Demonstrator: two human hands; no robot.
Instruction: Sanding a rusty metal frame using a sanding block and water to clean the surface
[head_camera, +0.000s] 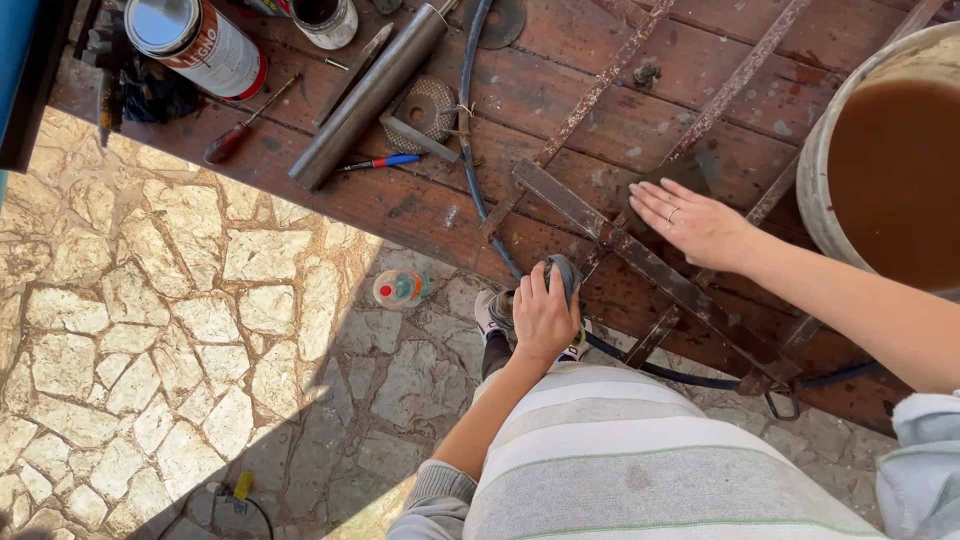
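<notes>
Right of centre in the frame, the right hand (690, 222) lies flat, fingers spread, pressing a dark sanding pad (672, 178) onto a rusty metal frame (640, 262) on the reddish wooden table (560, 90); at lower centre the left hand (543, 318) has its fingers curled around a grey rounded tool (563, 275) at the table edge, a dark cable (470, 120) running from it; a bucket (830, 170) of brown liquid stands at the right edge; a steel tube (368, 95), screwdriver (245, 125) and pen (380, 162) lie upper left
</notes>
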